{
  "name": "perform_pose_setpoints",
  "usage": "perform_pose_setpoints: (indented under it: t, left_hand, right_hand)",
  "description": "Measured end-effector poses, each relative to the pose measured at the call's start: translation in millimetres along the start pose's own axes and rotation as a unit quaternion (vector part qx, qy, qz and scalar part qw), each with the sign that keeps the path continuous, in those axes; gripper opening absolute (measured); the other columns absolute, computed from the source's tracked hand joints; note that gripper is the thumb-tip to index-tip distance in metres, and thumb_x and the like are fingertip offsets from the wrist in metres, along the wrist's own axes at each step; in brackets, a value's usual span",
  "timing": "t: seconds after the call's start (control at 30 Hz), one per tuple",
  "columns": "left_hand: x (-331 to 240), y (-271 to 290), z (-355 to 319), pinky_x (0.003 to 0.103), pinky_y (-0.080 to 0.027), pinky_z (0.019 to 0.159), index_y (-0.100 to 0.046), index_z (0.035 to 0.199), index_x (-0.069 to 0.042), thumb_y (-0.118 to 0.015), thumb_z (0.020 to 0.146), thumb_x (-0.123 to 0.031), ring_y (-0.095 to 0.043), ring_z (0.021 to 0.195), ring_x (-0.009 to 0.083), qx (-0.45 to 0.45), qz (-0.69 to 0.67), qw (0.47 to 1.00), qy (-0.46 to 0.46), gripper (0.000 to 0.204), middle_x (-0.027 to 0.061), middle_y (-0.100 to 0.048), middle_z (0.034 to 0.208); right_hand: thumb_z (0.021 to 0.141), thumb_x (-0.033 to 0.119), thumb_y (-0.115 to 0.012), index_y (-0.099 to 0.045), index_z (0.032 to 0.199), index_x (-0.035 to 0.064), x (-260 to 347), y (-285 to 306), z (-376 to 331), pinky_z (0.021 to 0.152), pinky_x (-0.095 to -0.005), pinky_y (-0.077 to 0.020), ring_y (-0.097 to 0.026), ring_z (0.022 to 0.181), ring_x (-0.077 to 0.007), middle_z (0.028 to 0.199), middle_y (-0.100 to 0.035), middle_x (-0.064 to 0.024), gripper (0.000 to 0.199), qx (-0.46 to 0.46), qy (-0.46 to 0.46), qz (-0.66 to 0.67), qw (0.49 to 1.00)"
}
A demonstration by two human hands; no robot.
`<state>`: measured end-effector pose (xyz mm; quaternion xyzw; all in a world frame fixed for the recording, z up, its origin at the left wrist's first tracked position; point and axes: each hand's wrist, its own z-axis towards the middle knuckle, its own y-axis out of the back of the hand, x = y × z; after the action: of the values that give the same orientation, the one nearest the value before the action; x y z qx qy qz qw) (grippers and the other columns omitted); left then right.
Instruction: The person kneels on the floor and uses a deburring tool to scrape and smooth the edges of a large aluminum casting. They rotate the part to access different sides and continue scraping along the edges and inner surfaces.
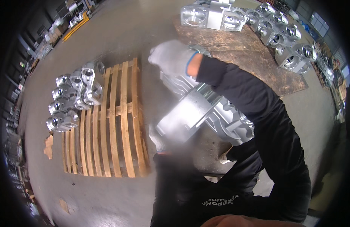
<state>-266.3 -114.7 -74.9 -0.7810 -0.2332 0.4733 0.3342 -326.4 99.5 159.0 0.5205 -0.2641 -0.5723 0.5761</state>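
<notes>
A large silvery metal casting (182,115) with ribs, a flat face and round openings lies tilted in front of me. My left hand (157,140), in a white glove, grips the casting's lower left corner; its fingers are blurred and partly hidden behind the edge. Above the casting's far end is my right hand (172,57), in a white glove with a blue cuff. Its fingers are curled closed, and whatever they may hold is hidden. The right forearm reaches across the casting's right side.
Left of me, a slatted wooden pallet (124,113) carries several smaller metal castings (74,92) along its far left side. A brown board (254,56) at the far right bears more castings (292,56). Cardboard scraps (48,146) lie on the grey floor. A yellow pallet jack (76,26) stands far back left.
</notes>
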Motion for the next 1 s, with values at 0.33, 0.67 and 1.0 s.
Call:
perform_pose_setpoints:
  t: [0.33, 0.67, 1.0]
  left_hand:
    - [2, 3, 3, 0.039, -0.058, 0.084, -0.069, 0.107, -0.002, -0.055, 0.099, -0.035, -0.071, 0.095, 0.0248, -0.001, 0.023, 1.0, -0.017, 0.037, 0.0103, -0.072, 0.099]
    - [9, 11, 2, 0.041, -0.058, 0.09, -0.066, 0.118, 0.0, -0.051, 0.1, -0.041, -0.068, 0.107, 0.0248, -0.037, 0.042, 0.997, -0.057, 0.047, 0.0143, -0.069, 0.112]
    - [7, -8, -10, 0.04, -0.058, 0.09, -0.066, 0.115, 0.002, -0.049, 0.1, -0.041, -0.068, 0.104, 0.0245, -0.071, 0.035, 0.994, -0.071, 0.048, 0.0155, -0.069, 0.111]
  right_hand:
    - [0.082, 0.01, -0.062, -0.077, 0.097, 0.0002, -92, 69, -46, 0.089, -0.0481, -0.0594, -0.073, 0.101, -0.0411, 0.105, -0.075, -0.0229, 0.024, 0.021, -0.258, 0.02, 0.966]
    - [0.08, 0.012, -0.065, -0.079, 0.088, -0.0008, -90, 41, -40, 0.081, -0.0456, -0.0619, -0.075, 0.089, -0.0422, 0.094, -0.076, -0.0234, 0.02, 0.008, -0.209, 0.018, 0.978]
    - [0.079, 0.013, -0.064, -0.077, 0.091, -0.0023, -78, 24, -74, 0.085, -0.0507, -0.0594, -0.073, 0.091, -0.0442, 0.092, -0.074, -0.0272, 0.023, 0.013, -0.34, 0.109, 0.934]
